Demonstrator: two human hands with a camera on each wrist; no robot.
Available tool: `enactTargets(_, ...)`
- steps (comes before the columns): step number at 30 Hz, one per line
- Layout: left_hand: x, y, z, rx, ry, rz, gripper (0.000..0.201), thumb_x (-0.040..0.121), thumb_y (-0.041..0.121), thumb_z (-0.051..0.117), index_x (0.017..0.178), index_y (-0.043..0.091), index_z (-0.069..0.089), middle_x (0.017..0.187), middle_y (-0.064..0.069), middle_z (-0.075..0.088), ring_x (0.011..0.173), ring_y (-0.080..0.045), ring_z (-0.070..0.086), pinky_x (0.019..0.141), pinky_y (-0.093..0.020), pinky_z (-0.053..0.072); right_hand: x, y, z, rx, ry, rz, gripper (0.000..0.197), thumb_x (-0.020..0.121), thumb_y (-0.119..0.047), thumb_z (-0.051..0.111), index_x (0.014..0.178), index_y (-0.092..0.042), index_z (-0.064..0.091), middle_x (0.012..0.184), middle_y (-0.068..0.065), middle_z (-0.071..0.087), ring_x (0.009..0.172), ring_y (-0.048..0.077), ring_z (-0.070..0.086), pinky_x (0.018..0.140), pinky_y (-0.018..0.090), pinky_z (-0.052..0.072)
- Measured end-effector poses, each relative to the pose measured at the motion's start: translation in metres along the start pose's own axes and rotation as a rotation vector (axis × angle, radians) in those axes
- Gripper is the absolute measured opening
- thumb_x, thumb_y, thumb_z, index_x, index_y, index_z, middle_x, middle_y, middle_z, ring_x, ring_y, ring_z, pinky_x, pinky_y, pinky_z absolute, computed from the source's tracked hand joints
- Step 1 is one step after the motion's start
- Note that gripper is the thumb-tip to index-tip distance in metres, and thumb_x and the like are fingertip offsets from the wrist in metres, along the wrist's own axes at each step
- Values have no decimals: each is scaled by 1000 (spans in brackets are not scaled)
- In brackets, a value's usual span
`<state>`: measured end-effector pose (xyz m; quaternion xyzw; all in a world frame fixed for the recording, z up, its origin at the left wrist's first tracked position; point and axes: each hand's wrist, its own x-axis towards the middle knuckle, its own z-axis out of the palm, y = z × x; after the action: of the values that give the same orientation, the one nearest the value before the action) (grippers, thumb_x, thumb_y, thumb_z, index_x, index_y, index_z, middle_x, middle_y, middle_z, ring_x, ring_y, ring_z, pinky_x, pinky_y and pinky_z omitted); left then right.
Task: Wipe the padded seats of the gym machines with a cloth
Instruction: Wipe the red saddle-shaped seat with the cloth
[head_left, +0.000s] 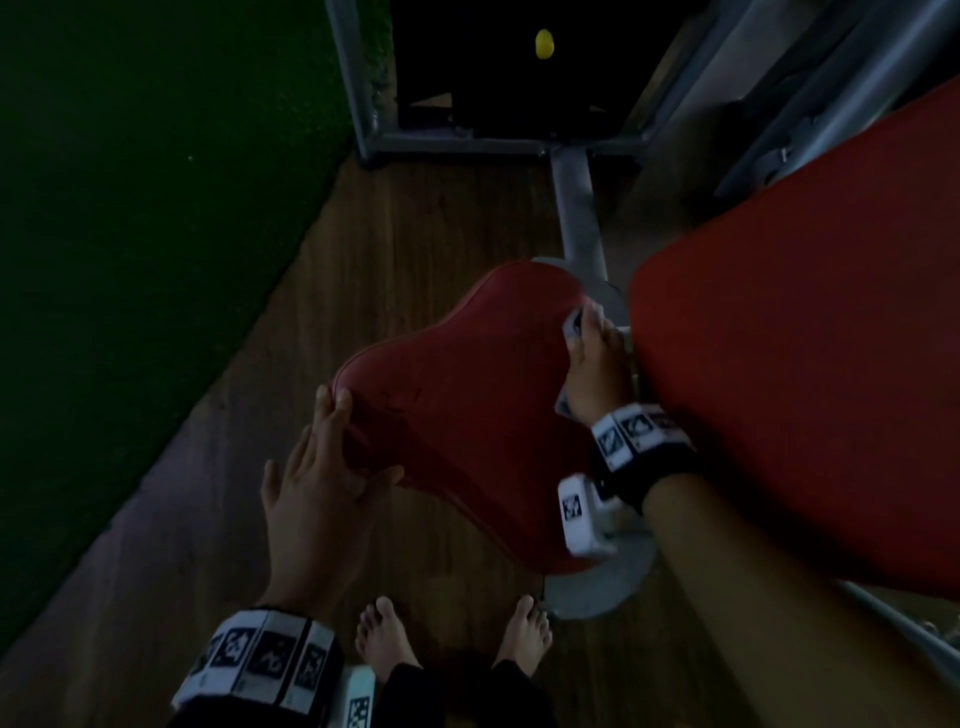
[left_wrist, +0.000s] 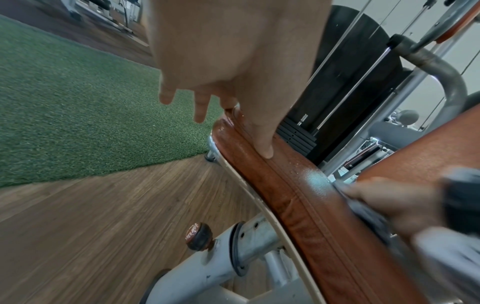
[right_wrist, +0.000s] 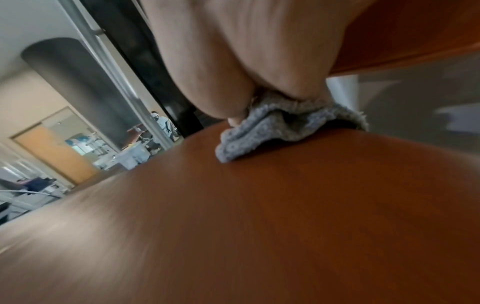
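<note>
A person stands barefoot on a brown wood-grain plank floor (head_left: 426, 218) before a grey metal gym machine frame (head_left: 576, 208). At the middle of the head view sits the red padded vinyl seat (head_left: 457, 410), lobed in outline and mounted on a grey post. Just right of it, and larger, lies a red padded back pad (head_left: 810, 374), tilted and running toward the far right.

The left hand (head_left: 322, 478) rests on the near left edge of the seat with its fingers straight and spread; the thumb lies along the seat's stitched rim, and the other fingers hang past the edge over the floor, as the left wrist view shows. It holds nothing.

The right hand (head_left: 592, 369) is at the right side of the seat, close to the gap between the seat and the back pad. Its fingers are curled around a bunched grey terry cloth (right_wrist: 272, 131), which presses down on the red vinyl. In the head view only small grey bits of the cloth show at the fingertips and under the palm. Fine droplets glint on the seat's surface near this hand in the left wrist view.

A dark green turf mat (head_left: 156, 208) covers the floor to the left. At the far end, a black weight stack (left_wrist: 298, 135) stands within the frame, and a small yellow knob (head_left: 544, 43) shows against it.
</note>
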<state>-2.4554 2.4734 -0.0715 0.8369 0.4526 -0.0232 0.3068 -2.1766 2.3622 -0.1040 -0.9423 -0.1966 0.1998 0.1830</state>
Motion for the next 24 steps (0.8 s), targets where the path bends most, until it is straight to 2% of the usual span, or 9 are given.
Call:
enactTargets(4, -1, 2, 0, -15, 8, -6, 94, 84, 50, 65, 151, 41, 0, 161, 8, 7, 145, -23, 26, 113, -61, 21, 37, -17, -8, -160, -73, 29, 54, 102, -15, 33, 153, -13, 16, 157, 11, 22, 140, 26, 29, 108, 33, 30)
enactTargets(7, -2, 3, -1, -22, 6, -4, 94, 84, 49, 65, 151, 42, -1, 161, 10, 3, 146, -22, 23, 114, -61, 19, 24, -7, -6, -166, 3, -39, 48, 102, -21, 32, 149, -13, 26, 143, 14, 43, 126, 29, 47, 102, 36, 36)
enactTargets(9, -1, 3, -2, -23, -5, -15, 93, 85, 49, 64, 151, 42, -2, 160, 13, -1, 146, -22, 21, 115, -59, 16, 0, 9, 1, -150, 99, -105, 49, 101, -27, 29, 148, -11, 30, 138, 16, 48, 123, 31, 49, 103, 41, 38)
enactTargets(11, -1, 3, -3, -28, -5, -23, 93, 85, 49, 64, 151, 41, -1, 160, 14, -1, 146, -22, 21, 115, -58, 14, -23, 18, 3, -149, 96, -109, 50, 102, -22, 34, 150, -14, 26, 147, 13, 40, 132, 29, 42, 109, 42, 33)
enactTargets(13, -1, 3, -3, -32, 7, -17, 92, 85, 49, 64, 152, 40, 1, 161, 13, 1, 146, -22, 23, 115, -58, 15, -30, 17, 2, -156, 92, -85, 52, 102, -19, 36, 152, -15, 22, 152, 10, 33, 137, 26, 35, 111, 38, 27)
enactTargets(17, -1, 4, 0, -20, 13, -20, 89, 85, 47, 65, 153, 34, 11, 161, 11, 3, 144, -21, 26, 114, -58, 19, -1, -6, -9, -186, 54, -48, 48, 103, -16, 34, 150, -13, 24, 144, 12, 43, 129, 26, 44, 105, 33, 32)
enactTargets(20, -1, 2, 3, -42, 25, -11, 90, 84, 43, 68, 154, 33, 12, 161, 11, 4, 144, -20, 26, 113, -57, 24, 12, -13, -13, -84, -71, -1, 50, 100, -11, 35, 149, -12, 26, 146, 17, 38, 131, 32, 39, 103, 36, 31)
enactTargets(22, -1, 2, 5, -101, 32, -2, 92, 82, 38, 71, 154, 32, 14, 162, 9, 6, 144, -21, 26, 110, -58, 29, 3, -7, -12, -85, -58, -16, 52, 100, -11, 36, 151, -12, 24, 150, 15, 33, 135, 31, 35, 106, 35, 28)
enactTargets(24, -1, 0, 6, -170, 51, 6, 93, 81, 34, 73, 154, 33, 15, 162, 11, 7, 144, -21, 26, 107, -61, 34, -13, 3, -6, -150, 17, -69, 53, 102, -15, 34, 153, -13, 19, 154, 11, 29, 139, 27, 31, 111, 35, 24)
